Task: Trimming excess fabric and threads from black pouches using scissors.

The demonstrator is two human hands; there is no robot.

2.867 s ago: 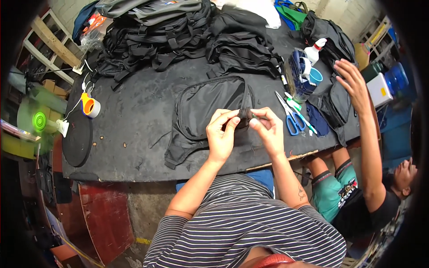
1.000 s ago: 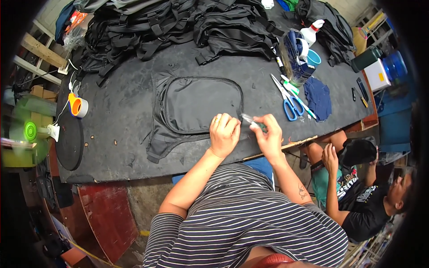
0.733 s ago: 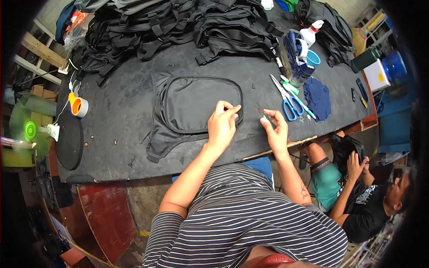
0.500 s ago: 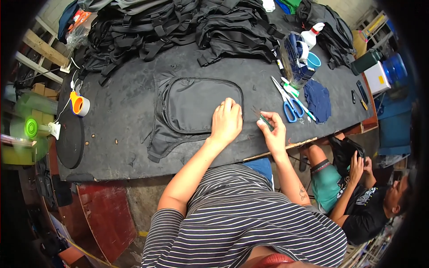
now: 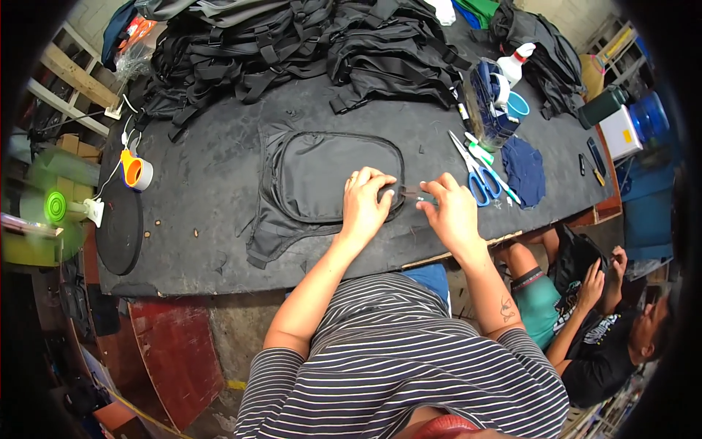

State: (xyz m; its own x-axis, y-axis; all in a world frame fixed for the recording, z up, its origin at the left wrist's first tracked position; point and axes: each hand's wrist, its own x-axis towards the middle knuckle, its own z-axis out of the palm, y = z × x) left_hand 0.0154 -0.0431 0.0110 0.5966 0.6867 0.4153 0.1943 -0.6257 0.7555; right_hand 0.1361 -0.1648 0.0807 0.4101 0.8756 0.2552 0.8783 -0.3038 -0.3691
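Head view is showing a black worktable [image 5: 183, 219] where a flat black bag [image 5: 322, 179] is lying near the front edge, within easy reach. A left hand [image 5: 365, 205] is pressing down on its right rim, pinning it. Just beside it, a right hand [image 5: 450, 212] is pinching a small dark strap end [image 5: 411, 193], pulling it outward. Blue scissors [image 5: 475, 175] are lying nearby.

surface: dark black-topped worktable [image 5: 197, 183] | centre: flat black fabric pouch bag [image 5: 322, 183] | far edge: heap of black strapped bags [image 5: 292, 36] | left: orange-cored tape roll [image 5: 135, 172], round black disc [image 5: 119, 228] | right: blue-handled scissors [image 5: 475, 172], dark blue cloth patch [image 5: 528, 170], white spray bottle [image 5: 514, 64]
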